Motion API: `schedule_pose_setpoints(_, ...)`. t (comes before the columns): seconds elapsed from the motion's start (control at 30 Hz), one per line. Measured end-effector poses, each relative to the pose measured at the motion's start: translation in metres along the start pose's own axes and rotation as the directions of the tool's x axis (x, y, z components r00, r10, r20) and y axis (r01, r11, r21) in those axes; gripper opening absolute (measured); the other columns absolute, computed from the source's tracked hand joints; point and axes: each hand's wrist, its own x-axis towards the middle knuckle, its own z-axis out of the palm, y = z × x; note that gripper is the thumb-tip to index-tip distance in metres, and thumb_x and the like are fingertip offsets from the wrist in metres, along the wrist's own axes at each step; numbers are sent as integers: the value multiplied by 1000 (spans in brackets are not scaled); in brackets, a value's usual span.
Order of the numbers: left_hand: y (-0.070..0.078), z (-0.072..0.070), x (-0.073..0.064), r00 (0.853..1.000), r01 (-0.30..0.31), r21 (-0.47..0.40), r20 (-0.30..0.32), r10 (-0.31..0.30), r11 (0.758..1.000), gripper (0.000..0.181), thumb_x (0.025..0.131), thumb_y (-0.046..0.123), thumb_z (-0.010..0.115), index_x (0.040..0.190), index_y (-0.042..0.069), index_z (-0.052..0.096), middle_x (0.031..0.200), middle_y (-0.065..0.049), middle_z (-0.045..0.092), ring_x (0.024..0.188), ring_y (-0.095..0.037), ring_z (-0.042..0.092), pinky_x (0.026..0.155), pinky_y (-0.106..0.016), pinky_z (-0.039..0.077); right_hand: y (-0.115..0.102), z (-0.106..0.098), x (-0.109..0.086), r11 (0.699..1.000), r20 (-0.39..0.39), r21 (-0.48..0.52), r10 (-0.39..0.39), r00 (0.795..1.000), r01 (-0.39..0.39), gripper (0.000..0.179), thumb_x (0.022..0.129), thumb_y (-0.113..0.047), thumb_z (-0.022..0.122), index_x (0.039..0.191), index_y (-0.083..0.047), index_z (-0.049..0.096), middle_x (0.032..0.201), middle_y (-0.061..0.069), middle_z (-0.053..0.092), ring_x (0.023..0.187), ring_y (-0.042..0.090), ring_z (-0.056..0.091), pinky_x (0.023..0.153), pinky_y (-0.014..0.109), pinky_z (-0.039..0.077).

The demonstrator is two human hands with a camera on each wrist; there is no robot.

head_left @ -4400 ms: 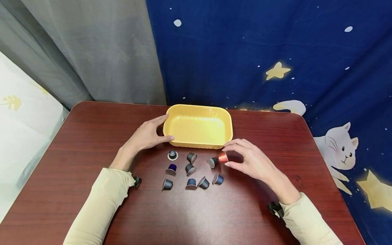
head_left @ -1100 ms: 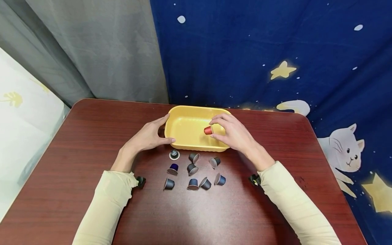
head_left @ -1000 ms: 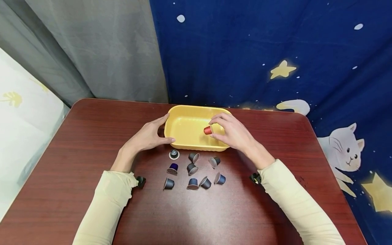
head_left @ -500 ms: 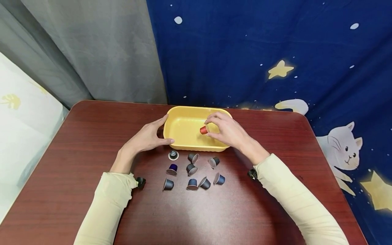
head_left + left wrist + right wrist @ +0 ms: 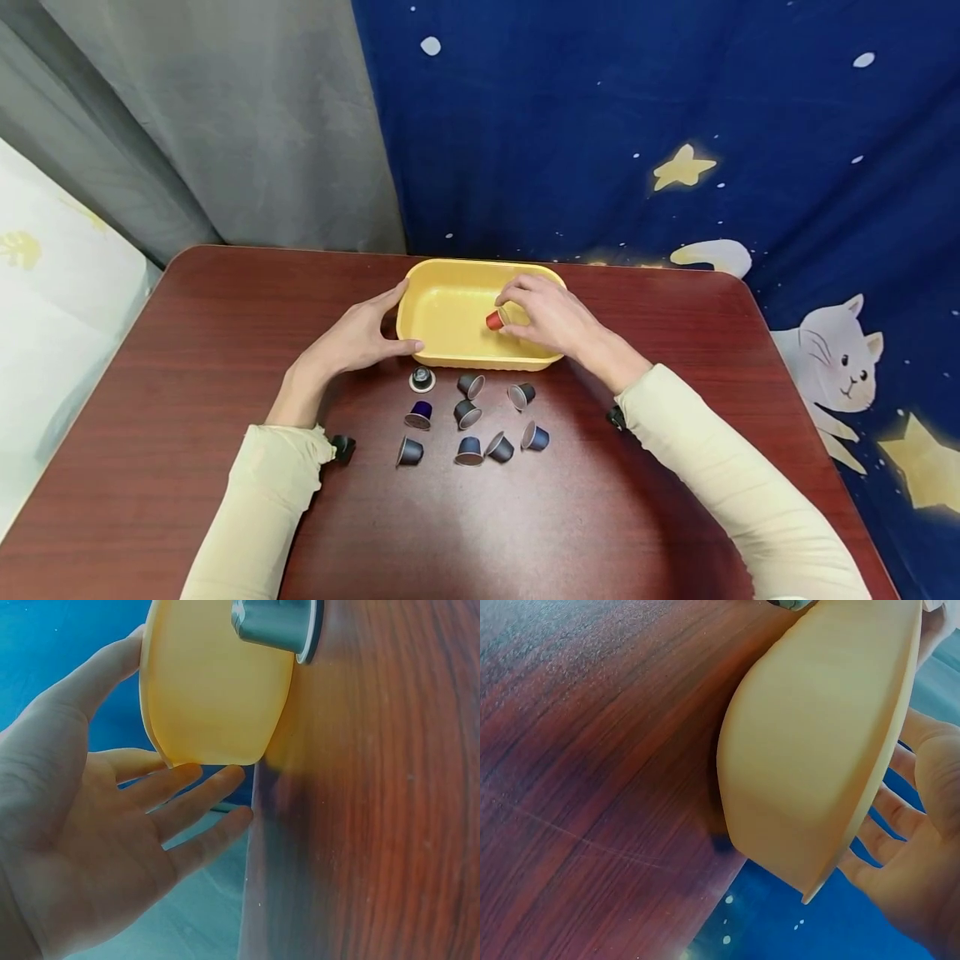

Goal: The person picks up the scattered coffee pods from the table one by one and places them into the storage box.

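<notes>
In the head view, my right hand (image 5: 551,317) pinches a red coffee capsule (image 5: 493,320) between thumb and fingers, over the inside of a yellow plastic tray (image 5: 442,327). My left hand (image 5: 348,340) spans the tray's left end, thumb on the front rim and fingers at the back left corner. Those fingers look straight and spread in the left wrist view, touching the tray's end wall (image 5: 214,697). The tray's side (image 5: 810,735) hides the red capsule and the right fingertips in the right wrist view.
Several coffee capsules lie on the wooden table (image 5: 225,375) in front of the tray, among them a purple one (image 5: 420,413), a blue one (image 5: 536,437) and a black one (image 5: 521,396). Behind the table hang grey and blue curtains (image 5: 525,125).
The right hand has lifted the red capsule from the table beside a black one and carried it over the tray, drifting slightly left lately. The left hand has stayed at the tray's end.
</notes>
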Motion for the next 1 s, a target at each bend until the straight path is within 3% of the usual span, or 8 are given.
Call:
schedule_pose_setpoints(0.17, -2, -2, -3, 1000, 7, -24, 20, -6, 1000, 113, 80, 51, 80, 160, 11, 11, 150, -13, 45, 128, -24, 51, 109, -48, 40, -5, 9, 5, 1000, 33, 7, 8, 999, -9, 35, 85, -34, 79, 113, -15, 71, 115, 1, 63, 113, 23, 57, 103, 38, 41)
schedule_pose_setpoints(0.43, 1, -1, -4, 999, -42, -30, 13, 43, 999, 110, 79, 49, 81, 160, 16, 16, 157, -9, 37, 134, -24, 45, 111, -50, 37, -8, 13, 5, 999, 64, -10, 46, 997, -45, 34, 85, -36, 79, 113, -18, 71, 116, -1, 62, 112, 21, 57, 103, 39, 42)
schedule_pose_setpoints(1.0, 3, 0, -3, 1000, -13, -34, 18, 13, 999, 110, 79, 52, 80, 161, 18, 14, 159, -7, 32, 138, -24, 41, 114, -50, 33, -9, 15, 12, 998, 119, -39, 56, 991, -51, 31, 85, -35, 78, 112, -20, 72, 115, 0, 64, 111, 22, 58, 97, 40, 47)
